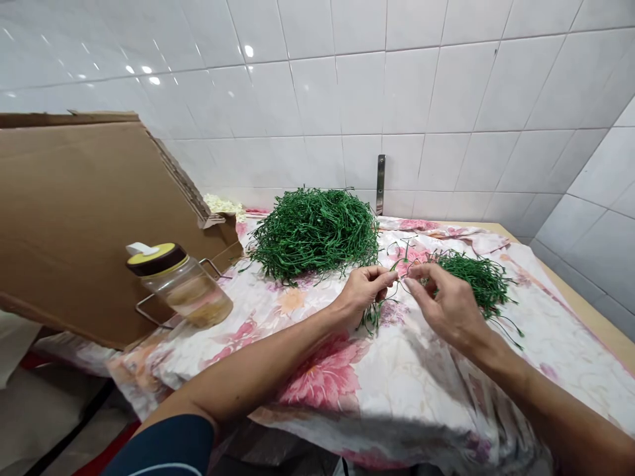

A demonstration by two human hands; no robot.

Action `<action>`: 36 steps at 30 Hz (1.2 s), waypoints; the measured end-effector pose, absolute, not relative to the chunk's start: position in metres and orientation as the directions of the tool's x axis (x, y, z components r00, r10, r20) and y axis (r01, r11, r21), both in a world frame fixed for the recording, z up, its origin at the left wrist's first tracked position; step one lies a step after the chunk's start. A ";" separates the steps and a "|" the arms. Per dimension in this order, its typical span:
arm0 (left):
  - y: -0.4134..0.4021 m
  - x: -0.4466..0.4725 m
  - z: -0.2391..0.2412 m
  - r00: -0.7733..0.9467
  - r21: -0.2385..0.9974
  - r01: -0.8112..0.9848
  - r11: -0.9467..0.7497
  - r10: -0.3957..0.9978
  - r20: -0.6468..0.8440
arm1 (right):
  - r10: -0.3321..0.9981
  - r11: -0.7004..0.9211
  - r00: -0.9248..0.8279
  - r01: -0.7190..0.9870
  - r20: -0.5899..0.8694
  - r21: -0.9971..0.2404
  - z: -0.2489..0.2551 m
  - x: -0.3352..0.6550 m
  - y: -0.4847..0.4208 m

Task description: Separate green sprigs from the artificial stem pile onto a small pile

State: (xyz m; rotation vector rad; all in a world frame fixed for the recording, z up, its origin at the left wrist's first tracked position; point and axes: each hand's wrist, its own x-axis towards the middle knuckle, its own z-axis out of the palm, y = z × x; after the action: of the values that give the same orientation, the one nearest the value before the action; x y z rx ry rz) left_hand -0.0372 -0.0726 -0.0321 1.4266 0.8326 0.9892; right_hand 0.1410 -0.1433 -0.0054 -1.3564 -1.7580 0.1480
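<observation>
My left hand (364,291) and my right hand (444,304) meet in front of me above a floral cloth (322,377), their fingertips almost touching. My left hand pinches thin green wiry strands (371,318), which hang below it. My right hand pinches what looks like a strand from the same tangle, though the fine detail is hard to make out. Just past my right hand lies a small heap of green strands (471,281). A much larger heap of green strands (313,233) sits farther back, beyond my left hand.
A plastic jar (186,287) with a yellow and black lid lies tilted in a wire stand (149,311) at the left, before a large cardboard sheet (74,218). A pale yellow bunch (221,205) sits behind it. White tiles (317,99) form the walls, and a wooden table edge (585,311) runs along the right.
</observation>
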 end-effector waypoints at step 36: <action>-0.082 -0.032 -0.029 0.322 0.985 -0.060 -0.164 0.931 0.174 | 0.856 0.437 -0.052 0.605 0.515 -0.666 -0.036 0.134 -0.122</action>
State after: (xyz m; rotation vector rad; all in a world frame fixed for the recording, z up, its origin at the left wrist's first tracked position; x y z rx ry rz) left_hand -0.0322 -0.0820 -0.0292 1.4480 0.8501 1.0930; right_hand 0.1335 -0.1219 -0.0356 -1.2626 -1.7535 0.3361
